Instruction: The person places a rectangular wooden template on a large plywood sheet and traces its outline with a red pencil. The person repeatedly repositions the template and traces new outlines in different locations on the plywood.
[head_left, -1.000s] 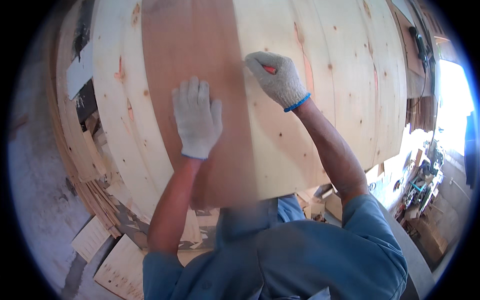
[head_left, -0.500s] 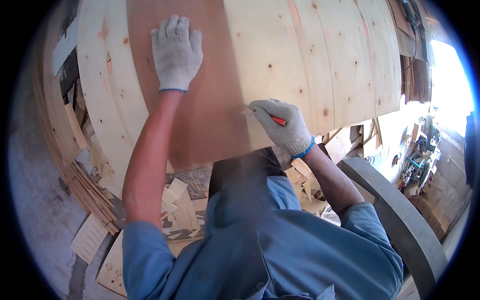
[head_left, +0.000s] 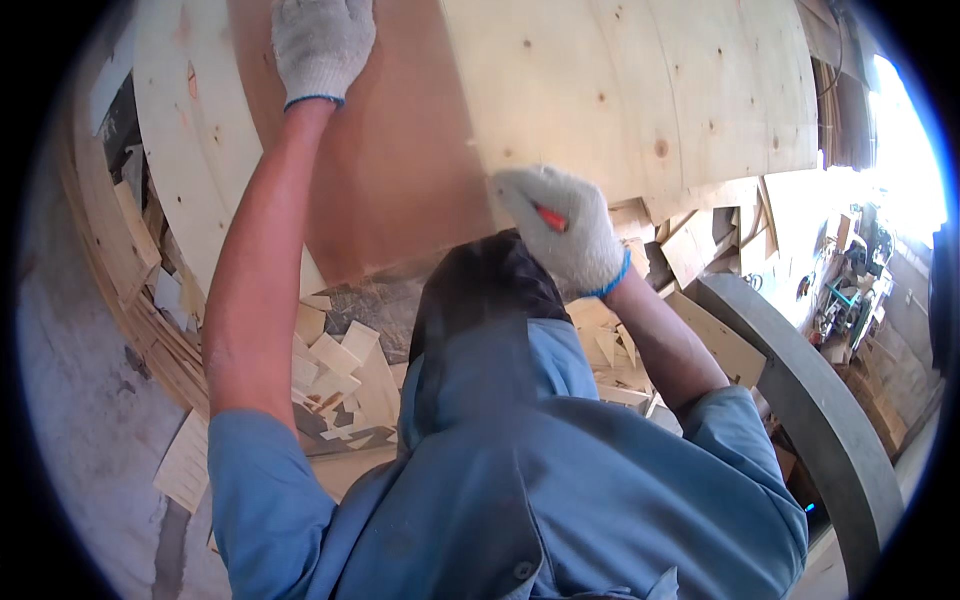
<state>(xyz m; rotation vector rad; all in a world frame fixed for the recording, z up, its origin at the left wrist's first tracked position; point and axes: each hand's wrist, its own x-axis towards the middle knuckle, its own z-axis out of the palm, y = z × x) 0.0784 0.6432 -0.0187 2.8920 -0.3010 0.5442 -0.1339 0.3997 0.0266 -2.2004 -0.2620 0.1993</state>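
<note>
My left hand (head_left: 322,45), in a pale knitted glove with a blue cuff, lies flat on a reddish-brown panel (head_left: 390,150). Its fingertips are cut off by the upper edge of the picture. This panel rests on a pale, knotty plywood sheet (head_left: 590,110) that shows on both sides of it. My right hand (head_left: 575,240), gloved the same way, is closed around a red pencil (head_left: 551,218) at the panel's right edge, close to its near corner. The pencil's tip is hidden behind my fingers.
Wood offcuts (head_left: 340,365) litter the floor below the sheet. A curved grey beam (head_left: 815,380) runs at my right. Long strips (head_left: 165,350) and boards lie on the left. Tools and clutter (head_left: 845,290) stand at the far right near a bright opening.
My right hand has slid along the brown panel's right edge toward its near corner, pencil still in it. My left hand stays flat on the panel. The whole view has shifted.
</note>
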